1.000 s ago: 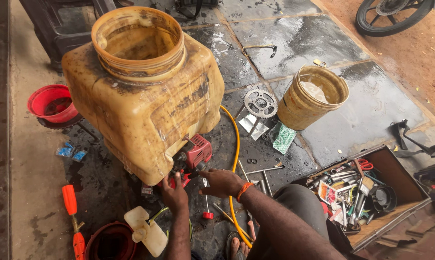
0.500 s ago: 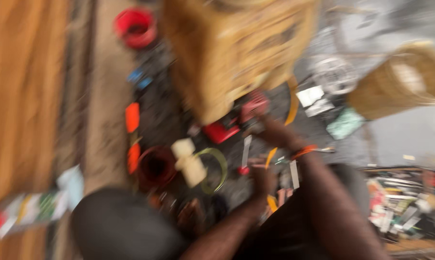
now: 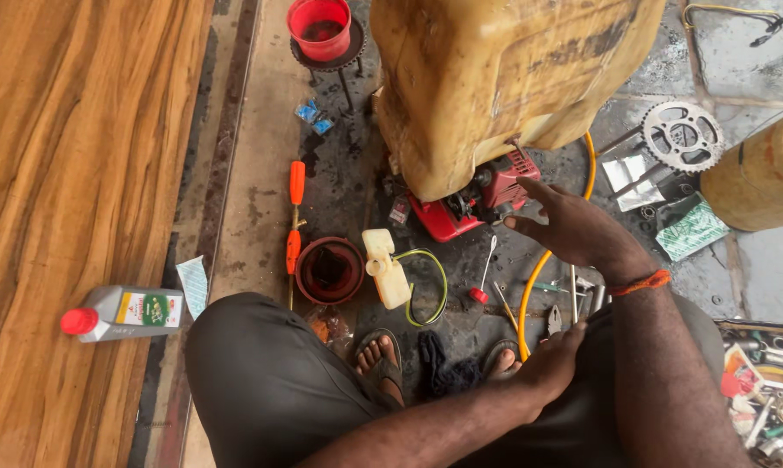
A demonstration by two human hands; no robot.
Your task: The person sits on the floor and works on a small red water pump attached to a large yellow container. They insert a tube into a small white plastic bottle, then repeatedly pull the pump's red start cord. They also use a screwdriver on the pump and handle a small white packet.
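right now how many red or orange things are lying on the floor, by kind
red engine under the yellow tank: 1
red cup: 1
orange-handled screwdrivers: 2
small red-handled tool: 1
bottle with red cap: 1
total: 6
The right hand hovers open beside the engine.

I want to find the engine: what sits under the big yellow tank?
Under the yellow tank a small red engine sticks out at its lower edge, near the right hand. Only the engine's front shows; the tank covers the rest.
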